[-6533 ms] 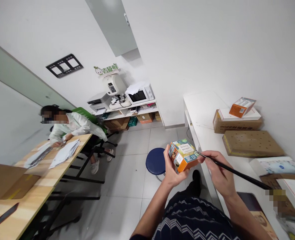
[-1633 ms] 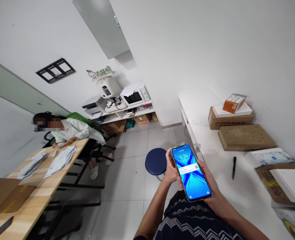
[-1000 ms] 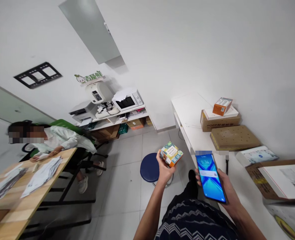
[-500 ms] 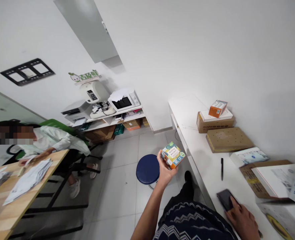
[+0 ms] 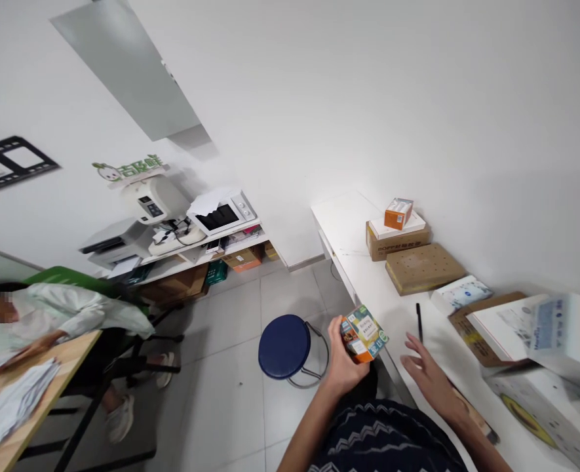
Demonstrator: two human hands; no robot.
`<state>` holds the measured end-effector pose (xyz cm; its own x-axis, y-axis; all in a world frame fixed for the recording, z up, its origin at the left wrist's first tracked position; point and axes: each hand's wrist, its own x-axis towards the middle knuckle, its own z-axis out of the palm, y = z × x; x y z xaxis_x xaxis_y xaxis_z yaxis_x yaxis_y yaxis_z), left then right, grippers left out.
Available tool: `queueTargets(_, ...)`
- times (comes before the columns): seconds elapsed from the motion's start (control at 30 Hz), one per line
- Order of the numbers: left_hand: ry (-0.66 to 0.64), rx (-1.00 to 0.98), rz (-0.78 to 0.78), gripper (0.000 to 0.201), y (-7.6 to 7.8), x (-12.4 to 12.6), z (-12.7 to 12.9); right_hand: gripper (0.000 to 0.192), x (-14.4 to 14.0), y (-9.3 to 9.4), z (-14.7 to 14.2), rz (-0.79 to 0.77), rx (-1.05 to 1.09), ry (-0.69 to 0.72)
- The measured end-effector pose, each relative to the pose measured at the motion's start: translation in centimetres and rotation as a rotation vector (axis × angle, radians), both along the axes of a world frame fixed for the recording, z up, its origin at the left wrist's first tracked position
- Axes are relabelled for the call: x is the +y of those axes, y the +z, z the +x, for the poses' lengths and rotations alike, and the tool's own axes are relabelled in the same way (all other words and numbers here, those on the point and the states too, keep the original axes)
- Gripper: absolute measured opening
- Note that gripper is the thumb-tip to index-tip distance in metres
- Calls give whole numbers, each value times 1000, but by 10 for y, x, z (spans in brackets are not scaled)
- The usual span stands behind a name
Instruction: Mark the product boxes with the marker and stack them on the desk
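A small orange, green and yellow printed carton (image 5: 367, 331) is held in my left hand (image 5: 345, 364), just off the white table's near edge. Its fingers wrap around the left side and bottom of the carton. My right hand (image 5: 431, 380) is open over the tabletop, fingers apart and pointing towards the carton, with a gap between them. Below its wrist lies a phone (image 5: 476, 416), partly hidden by the forearm. A black pen (image 5: 419, 322) rests on the table just beyond the right fingertips.
On the white table (image 5: 336, 213) stand a brown carton (image 5: 398, 246) bearing a small orange box (image 5: 398, 215), a flat brown box (image 5: 425, 267) and a tissue pack (image 5: 463, 294). A blue stool (image 5: 284, 346) stands on the floor. Another person (image 5: 68, 314) sits at a wooden desk (image 5: 73, 367).
My right hand has lifted off the phone and moved left towards the carton, its fingers spreading. My left hand has brought the carton right, nearer the table. The view has turned right.
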<state>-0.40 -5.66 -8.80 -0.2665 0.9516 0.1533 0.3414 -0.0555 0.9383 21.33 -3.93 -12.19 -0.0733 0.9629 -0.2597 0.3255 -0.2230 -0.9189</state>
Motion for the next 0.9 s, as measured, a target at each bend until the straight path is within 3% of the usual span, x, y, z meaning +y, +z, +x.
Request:
queueTargets(0.1,-146,69,-19,102,-4,-2,10,83,11,27,-32,18,99,101)
queueTargets(0.27,-200,53,-74,109,-6,7,16,73,35,33,-46,101,68,123)
queueTargets(0.4,-225,9,-134,118,-2,18,7,63,89,48,-16,290,-128,15)
queueTargets(0.53,-174,-4,-191,94,1,18,-6,76,171,62,31,395,-461,-190)
queueTargets(0.67,-129,1,-256,70,-3,13,-18,80,239,58,63,341,-684,-285)
queueTargets(0.8,-46,31,-277,63,-12,5,-39,70,266,51,70,258,-695,-290)
queueTargets(0.9,41,54,-314,60,-19,-4,-61,76,274,60,66,232,-713,-333)
